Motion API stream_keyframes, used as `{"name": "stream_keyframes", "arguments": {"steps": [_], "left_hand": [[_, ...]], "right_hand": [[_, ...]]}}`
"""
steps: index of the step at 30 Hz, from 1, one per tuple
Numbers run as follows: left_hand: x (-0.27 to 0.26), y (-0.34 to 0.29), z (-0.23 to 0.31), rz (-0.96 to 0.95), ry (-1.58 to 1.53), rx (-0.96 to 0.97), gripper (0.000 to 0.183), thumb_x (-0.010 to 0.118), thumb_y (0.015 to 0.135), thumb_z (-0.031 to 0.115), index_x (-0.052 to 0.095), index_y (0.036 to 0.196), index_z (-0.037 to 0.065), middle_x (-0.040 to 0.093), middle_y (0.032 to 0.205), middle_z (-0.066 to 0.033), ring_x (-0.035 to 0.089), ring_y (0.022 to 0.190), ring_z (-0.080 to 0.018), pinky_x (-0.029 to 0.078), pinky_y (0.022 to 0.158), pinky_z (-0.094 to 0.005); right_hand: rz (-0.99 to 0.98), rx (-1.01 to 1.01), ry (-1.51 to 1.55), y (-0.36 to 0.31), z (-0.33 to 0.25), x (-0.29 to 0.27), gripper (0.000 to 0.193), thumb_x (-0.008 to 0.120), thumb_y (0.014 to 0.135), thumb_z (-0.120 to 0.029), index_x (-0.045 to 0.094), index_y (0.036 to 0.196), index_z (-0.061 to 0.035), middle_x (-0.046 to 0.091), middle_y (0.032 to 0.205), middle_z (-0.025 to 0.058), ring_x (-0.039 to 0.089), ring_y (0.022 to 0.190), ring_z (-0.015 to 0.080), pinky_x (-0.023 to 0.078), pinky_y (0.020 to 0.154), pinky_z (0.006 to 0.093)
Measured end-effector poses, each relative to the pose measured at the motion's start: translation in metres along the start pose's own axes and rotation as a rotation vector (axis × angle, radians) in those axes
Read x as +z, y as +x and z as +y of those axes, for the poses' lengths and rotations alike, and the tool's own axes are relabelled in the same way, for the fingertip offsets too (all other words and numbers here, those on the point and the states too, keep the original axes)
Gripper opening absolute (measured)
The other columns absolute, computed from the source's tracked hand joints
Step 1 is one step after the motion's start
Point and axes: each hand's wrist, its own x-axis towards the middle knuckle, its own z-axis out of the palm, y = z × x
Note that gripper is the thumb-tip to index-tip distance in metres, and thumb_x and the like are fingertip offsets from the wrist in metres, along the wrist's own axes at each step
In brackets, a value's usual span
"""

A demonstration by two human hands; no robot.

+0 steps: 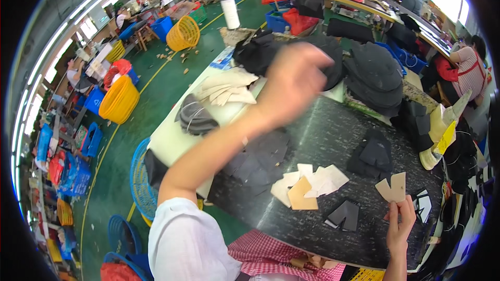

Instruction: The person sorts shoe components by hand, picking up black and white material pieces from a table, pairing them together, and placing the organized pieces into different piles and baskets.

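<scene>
While the right hand (401, 222), nearly closed, pinches beige pieces (398, 186) over the dark worktop (325, 138), the left hand (299, 80) is too blurred to tell its opening or hold. Handling these seems the step; the next move calls for a light pinch.

a loose white sleeve (182, 237), softly creased, covers the left upper arm and ends in a wide hem near the elbow. red-and-white checked cloth (263, 252), finely patterned, falls in folds across the lap. left hand (298, 75), blurred, and right hand (400, 222) are bare.
</scene>
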Motion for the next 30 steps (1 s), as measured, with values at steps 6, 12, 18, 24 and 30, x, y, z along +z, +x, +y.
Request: {"name": "stream_keyframes", "arguments": {"steps": [6,12,18,24,30], "left_hand": [[0.067,-0.123,0.187,-0.425,-0.858,-0.163,0.065,0.051,0.092,0.017,0.018,0.146,-0.001,0.021,0.150,-0.0210,0.024,0.137,-0.0372,0.021,0.111,-0.0434],[0.042,-0.114,0.183,-0.079,-0.832,-0.326,0.060,0.075,0.076,0.014,0.047,0.128,0.001,0.045,0.127,-0.0176,0.048,0.117,-0.0259,0.040,0.097,-0.0375],[0.043,-0.108,0.194,-0.410,-0.939,-0.416,0.040,0.079,0.069,0.007,0.065,0.107,0.004,0.063,0.101,-0.0117,0.064,0.090,-0.0229,0.051,0.076,-0.0305],[0.030,-0.121,0.183,-0.072,-1.027,-0.893,0.017,0.066,0.078,-0.006,0.065,0.095,-0.002,0.067,0.092,-0.0077,0.063,0.082,-0.0113,0.051,0.073,-0.0235],[0.017,-0.136,0.161,0.051,-0.611,-0.672,0.035,0.063,0.079,-0.008,0.057,0.113,-0.004,0.063,0.089,-0.0060,0.064,0.082,-0.0109,0.052,0.072,-0.0233]], "right_hand": [[-0.104,-0.432,0.065,-0.031,-0.042,0.027,0.011,0.060,0.081,-0.008,0.054,0.075,0.0000,0.050,0.071,0.0105,0.045,0.059,0.0208,0.035,0.055,0.0299],[-0.092,-0.171,0.299,-0.050,-0.034,0.022,0.016,0.063,0.077,-0.007,0.053,0.065,-0.0020,0.047,0.060,0.0053,0.043,0.051,0.0156,0.032,0.048,0.0287],[-0.160,-0.171,0.514,-0.051,-0.031,0.028,0.014,0.061,0.081,-0.007,0.057,0.068,-0.0029,0.054,0.064,0.0064,0.049,0.055,0.0157,0.035,0.051,0.0278],[-0.195,-0.150,0.458,-0.051,-0.026,0.028,0.014,0.060,0.080,-0.001,0.052,0.068,-0.0020,0.054,0.069,0.0083,0.053,0.062,0.0210,0.042,0.057,0.0305],[-0.787,-0.136,0.061,-0.077,-0.022,0.010,0.032,0.079,0.068,-0.013,0.060,0.093,-0.0048,0.058,0.098,0.0099,0.062,0.081,0.0258,0.053,0.065,0.0338]]}}
